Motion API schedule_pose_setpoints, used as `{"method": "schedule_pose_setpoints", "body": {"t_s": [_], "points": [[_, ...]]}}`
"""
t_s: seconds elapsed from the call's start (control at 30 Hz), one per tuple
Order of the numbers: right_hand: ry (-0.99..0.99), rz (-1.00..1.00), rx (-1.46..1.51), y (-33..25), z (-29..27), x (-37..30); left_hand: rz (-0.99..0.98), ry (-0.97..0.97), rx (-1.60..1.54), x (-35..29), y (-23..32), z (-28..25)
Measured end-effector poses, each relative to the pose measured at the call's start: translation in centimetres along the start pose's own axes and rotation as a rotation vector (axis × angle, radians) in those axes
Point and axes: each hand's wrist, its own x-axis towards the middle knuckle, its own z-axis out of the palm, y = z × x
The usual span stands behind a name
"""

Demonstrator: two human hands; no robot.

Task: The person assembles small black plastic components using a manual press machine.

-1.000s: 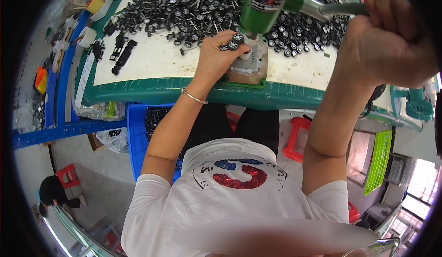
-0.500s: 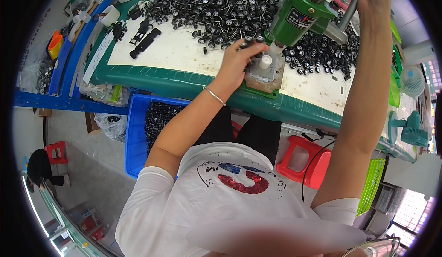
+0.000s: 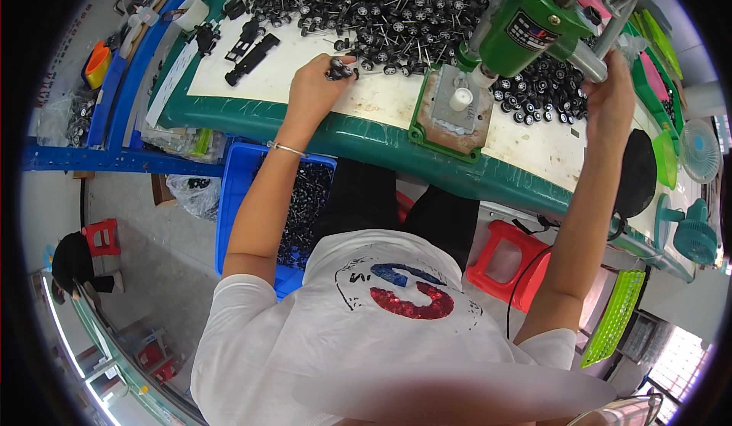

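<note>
Over the white tabletop, my left hand [image 3: 314, 90] is closed on a wheel-and-axle piece [image 3: 340, 69] with small black wheels, at the near edge of a big heap of wheel-and-axle pieces [image 3: 381, 6]. My right hand [image 3: 610, 102] is beside the green hand press [image 3: 518, 37], near the end of its metal cylinder and a pile of loose black wheels [image 3: 534, 94]. Its thumb and fingers look apart and half bent, and I see nothing in them. A white round post [image 3: 460, 99] stands on the metal block of the press base [image 3: 457, 132].
Black plastic chassis parts [image 3: 252, 60] lie at the table's left. A blue bin [image 3: 229, 220] of black parts stands below the green padded table edge [image 3: 366, 136]. A red stool [image 3: 511, 266] and a green fan [image 3: 694, 231] are on the right.
My left hand has moved from the press base leftward to the heap's near edge, holding a wheel-and-axle piece. My right hand has come down off the press lever. The view has shifted slightly.
</note>
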Motion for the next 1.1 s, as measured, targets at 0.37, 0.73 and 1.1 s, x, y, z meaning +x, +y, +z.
{"method": "schedule_pose_setpoints", "body": {"t_s": [0.37,0.73,1.1], "points": [[-0.099,0.131,-0.515,6.9,-4.2,-6.2,0.322,-0.156,-0.165,0.1,1.9,2.5],[-0.223,-0.183,-1.169,9.9,-3.2,-9.4,-0.068,-0.509,-0.507,-0.4,2.7,4.9],[-0.336,-0.249,-0.666,6.8,1.6,-10.0,-0.307,-0.32,-0.8,-1.3,4.4,4.8]]}}
